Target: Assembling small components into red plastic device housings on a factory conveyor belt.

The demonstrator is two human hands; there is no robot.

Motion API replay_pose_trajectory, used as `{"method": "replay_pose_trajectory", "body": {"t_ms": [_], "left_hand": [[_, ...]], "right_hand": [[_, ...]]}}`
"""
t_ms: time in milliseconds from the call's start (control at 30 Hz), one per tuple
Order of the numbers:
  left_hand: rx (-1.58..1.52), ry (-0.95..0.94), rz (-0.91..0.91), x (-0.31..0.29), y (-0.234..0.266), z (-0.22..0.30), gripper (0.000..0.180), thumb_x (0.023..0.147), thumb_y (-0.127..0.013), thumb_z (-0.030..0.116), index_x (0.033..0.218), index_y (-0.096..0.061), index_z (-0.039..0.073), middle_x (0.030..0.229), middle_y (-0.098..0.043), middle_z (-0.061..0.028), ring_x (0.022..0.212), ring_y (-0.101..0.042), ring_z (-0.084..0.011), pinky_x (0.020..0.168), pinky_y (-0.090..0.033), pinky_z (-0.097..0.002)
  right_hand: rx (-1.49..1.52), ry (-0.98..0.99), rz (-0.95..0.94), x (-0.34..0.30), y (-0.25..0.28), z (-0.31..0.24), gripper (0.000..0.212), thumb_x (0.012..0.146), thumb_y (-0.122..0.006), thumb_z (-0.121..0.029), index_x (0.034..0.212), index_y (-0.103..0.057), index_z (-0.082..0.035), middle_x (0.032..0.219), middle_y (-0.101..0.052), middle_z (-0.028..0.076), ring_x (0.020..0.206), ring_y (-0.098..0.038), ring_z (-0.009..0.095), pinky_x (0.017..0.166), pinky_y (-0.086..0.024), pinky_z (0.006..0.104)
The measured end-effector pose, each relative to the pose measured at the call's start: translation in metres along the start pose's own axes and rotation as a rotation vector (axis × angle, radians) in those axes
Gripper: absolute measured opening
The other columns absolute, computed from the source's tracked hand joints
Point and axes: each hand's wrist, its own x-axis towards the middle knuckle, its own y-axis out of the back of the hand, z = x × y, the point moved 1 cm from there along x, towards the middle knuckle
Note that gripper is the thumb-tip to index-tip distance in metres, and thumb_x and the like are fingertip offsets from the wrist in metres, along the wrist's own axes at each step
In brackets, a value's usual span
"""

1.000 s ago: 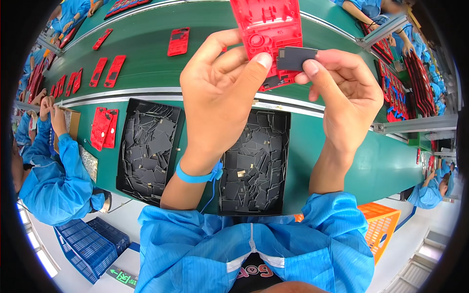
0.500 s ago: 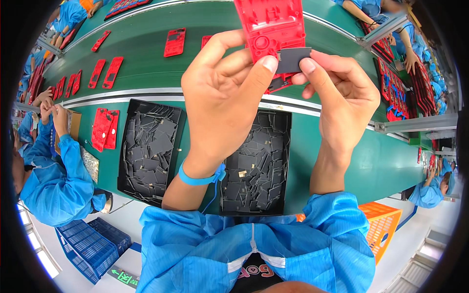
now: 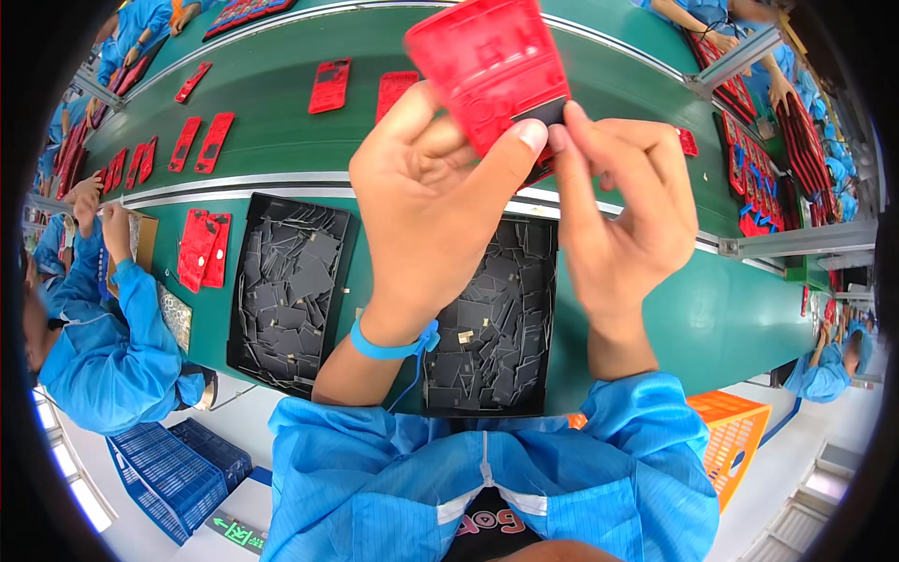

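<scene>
Bright, even light fills the scene; right of the right black tray [image 3: 482, 411], pale sheen washes the green worktop [image 3: 735, 304]; above that tray, the red casing [image 3: 496, 61] shows soft highlights and a blurred edge; outward from the tray, fisheye distortion bends straight edges toward a black surround.

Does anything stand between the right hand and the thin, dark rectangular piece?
Nothing visible: the right hand meets the thin, dark rectangular piece at its right edge. The left hand overlaps its lower part with the thumb.
</scene>
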Motion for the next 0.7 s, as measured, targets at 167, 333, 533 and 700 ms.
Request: {"method": "replay_pose_trajectory", "body": {"t_ms": [167,333,533,700], "left_hand": [[0.086,-0.041,0.032,0.001,0.007,0.001,0.03,0.089,-0.072,-0.009,0.117,-0.064,-0.008,0.108,-0.074,-0.0148,0.097,-0.072,-0.0161,0.085,-0.059,-0.0285],[0.054,-0.032,-0.028,-0.002,0.002,0.003,0.03,0.088,-0.072,-0.009,0.118,-0.064,-0.008,0.107,-0.075,-0.0135,0.097,-0.071,-0.0147,0.084,-0.059,-0.0281],[0.047,-0.008,-0.08,-0.005,0.001,0.003,0.032,0.089,-0.072,-0.009,0.12,-0.063,-0.007,0.108,-0.075,-0.0122,0.097,-0.071,-0.0143,0.086,-0.058,-0.0281],[0.045,0.027,-0.109,-0.007,-0.005,0.006,0.035,0.088,-0.07,-0.011,0.122,-0.063,-0.006,0.112,-0.073,-0.0116,0.102,-0.069,-0.0151,0.089,-0.057,-0.0293]], "right_hand": [[0.198,-0.062,-0.047,0.004,0.0,0.006,0.023,0.077,-0.079,0.009,0.098,-0.075,0.001,0.089,-0.066,0.009,0.071,-0.063,0.014,0.061,-0.05,0.026],[0.72,-0.545,-0.29,0.008,0.01,0.013,0.006,0.086,-0.074,0.006,0.09,-0.07,0.004,0.077,-0.061,0.001,0.065,-0.05,0.005,0.058,-0.038,0.0228],[0.686,-0.385,-0.265,0.005,0.01,0.015,0.008,0.088,-0.069,0.005,0.081,-0.065,0.003,0.073,-0.054,-0.001,0.064,-0.044,0.004,0.057,-0.033,0.0236],[0.704,-0.361,-0.298,0.008,0.01,0.02,0.019,0.089,-0.068,-0.002,0.074,-0.056,-0.002,0.067,-0.049,-0.003,0.061,-0.039,0.004,0.054,-0.03,0.0238]]}}
